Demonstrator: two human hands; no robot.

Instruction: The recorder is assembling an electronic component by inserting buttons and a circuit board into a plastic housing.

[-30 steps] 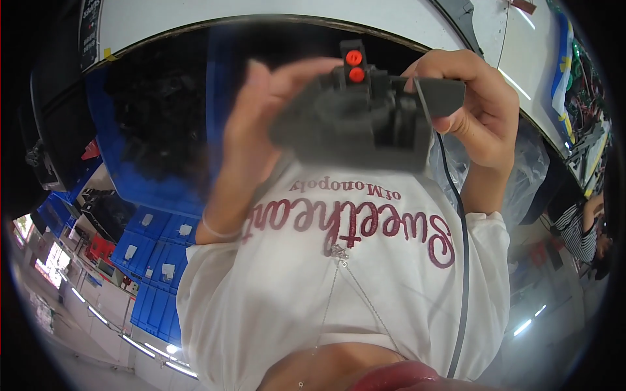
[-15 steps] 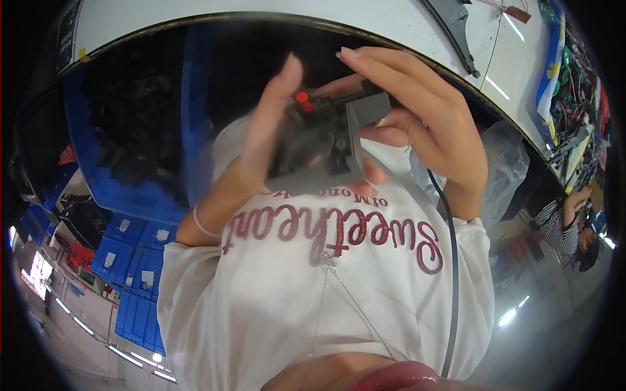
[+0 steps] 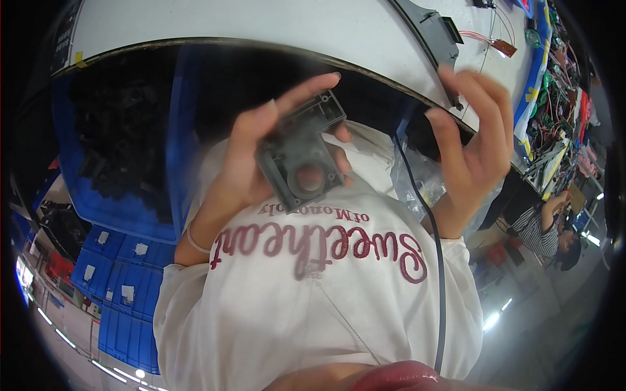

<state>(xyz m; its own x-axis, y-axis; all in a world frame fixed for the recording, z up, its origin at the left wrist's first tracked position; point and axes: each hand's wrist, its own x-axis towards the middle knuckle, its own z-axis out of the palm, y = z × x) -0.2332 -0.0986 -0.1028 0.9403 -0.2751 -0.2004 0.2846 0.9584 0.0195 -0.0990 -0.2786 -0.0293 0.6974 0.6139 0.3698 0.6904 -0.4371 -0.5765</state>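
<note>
Dark plastic housing (image 3: 298,154) sits clamped in the left hand (image 3: 251,140); the right hand (image 3: 481,143), spread apart, hovers at right near the white table (image 3: 261,19).

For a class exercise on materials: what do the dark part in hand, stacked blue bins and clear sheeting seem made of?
Dark part: probably matt moulded plastic, with thin walls and a round opening.
Blue bins: likely rigid plastic, uniformly coloured with straight edges; finish unclear.
Clear sheeting: apparently thin, shiny plastic film, see-through and crinkled.
</note>
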